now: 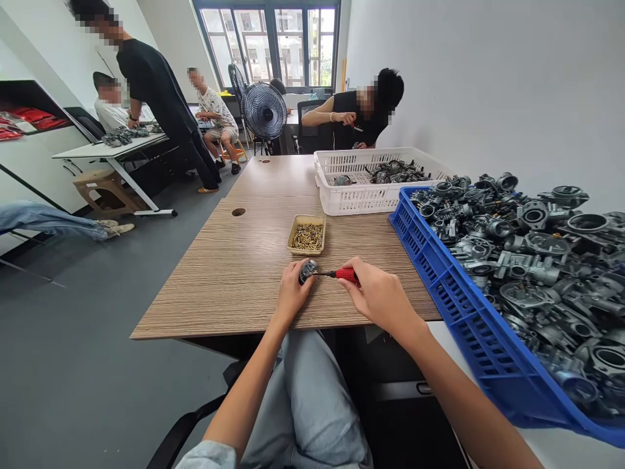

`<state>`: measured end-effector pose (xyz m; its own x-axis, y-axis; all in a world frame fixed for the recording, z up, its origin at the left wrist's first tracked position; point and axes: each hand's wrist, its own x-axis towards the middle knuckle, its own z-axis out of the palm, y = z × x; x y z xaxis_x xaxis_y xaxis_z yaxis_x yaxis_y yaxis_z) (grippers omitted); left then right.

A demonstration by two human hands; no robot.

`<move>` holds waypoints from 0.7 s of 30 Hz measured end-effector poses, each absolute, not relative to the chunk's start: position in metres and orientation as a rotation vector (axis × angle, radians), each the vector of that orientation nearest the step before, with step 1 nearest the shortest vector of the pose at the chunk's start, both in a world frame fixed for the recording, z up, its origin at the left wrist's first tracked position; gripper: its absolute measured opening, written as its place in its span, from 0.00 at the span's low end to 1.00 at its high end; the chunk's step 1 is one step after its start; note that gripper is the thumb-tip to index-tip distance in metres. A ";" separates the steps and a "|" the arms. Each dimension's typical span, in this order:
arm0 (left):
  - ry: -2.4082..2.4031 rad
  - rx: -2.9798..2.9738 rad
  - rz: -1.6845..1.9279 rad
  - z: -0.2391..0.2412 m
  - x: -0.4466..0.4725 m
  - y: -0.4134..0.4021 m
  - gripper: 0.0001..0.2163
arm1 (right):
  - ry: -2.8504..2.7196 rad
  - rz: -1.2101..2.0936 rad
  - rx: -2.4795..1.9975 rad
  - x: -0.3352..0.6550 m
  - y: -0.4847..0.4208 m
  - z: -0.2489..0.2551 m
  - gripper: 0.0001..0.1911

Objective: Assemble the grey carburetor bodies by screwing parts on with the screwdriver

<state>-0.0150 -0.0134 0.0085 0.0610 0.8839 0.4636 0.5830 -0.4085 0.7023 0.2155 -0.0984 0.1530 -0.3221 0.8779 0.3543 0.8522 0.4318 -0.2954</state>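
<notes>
My left hand (291,290) is closed around a small grey metal carburetor (307,270), holding it just above the front part of the wooden table (209,280). In my right hand (374,291) is a screwdriver with a red and black handle (346,275). Its dark shaft points left, and the tip meets the side of the carburetor facing my right hand. The exact spot where the tip sits is too small to make out. Just beyond my hands stands a shallow tan tray (290,242) holding many small brass-coloured parts.
A blue crate (454,312) heaped with carburetors stands at my right. Behind it, a white basket (356,199) holds more of them. Across the table a person in black (354,120) leans over. A fan (264,111) and several other people are farther back.
</notes>
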 end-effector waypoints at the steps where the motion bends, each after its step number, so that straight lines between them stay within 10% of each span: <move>1: 1.472 2.013 1.278 0.009 -0.015 -0.014 0.18 | -2.214 0.072 -1.475 0.216 -0.098 0.152 0.07; 21: 1.469 1.947 1.347 0.011 -0.014 -0.013 0.14 | -2.058 0.228 -1.433 0.216 -0.098 0.153 0.08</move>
